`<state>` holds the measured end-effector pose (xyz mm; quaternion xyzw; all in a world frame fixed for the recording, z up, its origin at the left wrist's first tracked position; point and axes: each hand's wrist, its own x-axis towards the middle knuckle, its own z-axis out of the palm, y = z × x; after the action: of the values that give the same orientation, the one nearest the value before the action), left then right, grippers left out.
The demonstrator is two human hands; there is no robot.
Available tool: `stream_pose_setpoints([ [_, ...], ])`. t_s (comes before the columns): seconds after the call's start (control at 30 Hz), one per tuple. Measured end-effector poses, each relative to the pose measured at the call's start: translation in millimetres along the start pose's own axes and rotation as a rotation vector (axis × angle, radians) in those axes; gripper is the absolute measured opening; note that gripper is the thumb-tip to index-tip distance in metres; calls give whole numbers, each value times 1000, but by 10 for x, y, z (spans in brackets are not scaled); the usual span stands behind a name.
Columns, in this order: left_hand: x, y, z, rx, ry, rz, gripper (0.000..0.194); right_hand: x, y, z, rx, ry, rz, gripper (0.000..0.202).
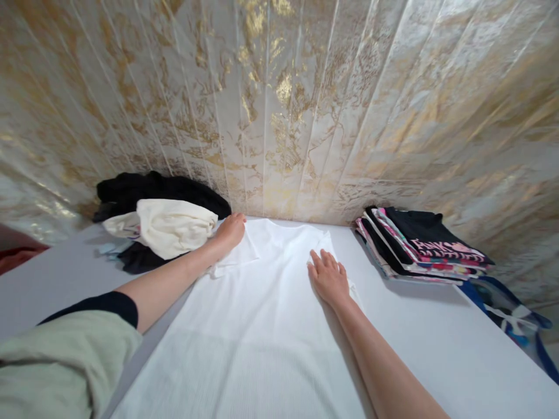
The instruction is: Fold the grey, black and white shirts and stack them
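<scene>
A white shirt (271, 302) lies spread out on the white table (419, 343), its neckline toward the curtain. My left hand (233, 228) is at the shirt's upper left, by the shoulder and sleeve, with its fingers closed; whether cloth is between them is too small to tell. On the shirt's upper right side, my right hand (328, 277) lies with its fingers spread.
Left of the shirt is a loose heap with a cream garment (174, 227) and a black garment (152, 191). A stack of folded clothes (428, 247) sits at the right. Beyond the table hangs a gold-patterned curtain (283, 116). A blue-trimmed bag (510, 314) is at the right edge.
</scene>
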<state>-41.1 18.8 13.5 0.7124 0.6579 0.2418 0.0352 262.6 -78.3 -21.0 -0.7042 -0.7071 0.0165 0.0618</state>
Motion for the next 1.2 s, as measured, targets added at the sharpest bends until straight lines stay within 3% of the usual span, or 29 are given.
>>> stream_pose_setpoints([
  [0.07,-94,-183,-17,31,-84,49,34,2,-1,1,-16,-6,3,51],
  [0.17,-261,-298,61,62,-166,112,38,8,4,6,-33,-9,-3,52],
  [0.4,-407,-301,182,135,-197,82,52,-14,-1,-11,-46,22,-20,51],
  [0.57,-408,-279,170,92,-200,59,52,-42,-46,-33,-32,191,-116,48],
  [0.7,-318,-251,85,-25,-209,13,48,-34,-43,-4,6,135,-181,47],
  [0.83,-287,-340,-155,-90,-150,-34,46,-6,-12,34,2,140,-197,48],
  [0.9,-435,-426,-288,-109,-108,-56,44,1,-5,44,-4,149,-201,47],
  [1.0,-862,-543,-423,-121,-86,-77,36,-18,-20,42,-13,164,-215,45],
  [1.1,-1296,-602,-442,-134,-67,-42,27,-65,-58,7,-49,176,-215,42],
  [1.2,-1505,-602,-384,-169,2,23,23,-102,-144,-88,-134,194,-228,42],
])
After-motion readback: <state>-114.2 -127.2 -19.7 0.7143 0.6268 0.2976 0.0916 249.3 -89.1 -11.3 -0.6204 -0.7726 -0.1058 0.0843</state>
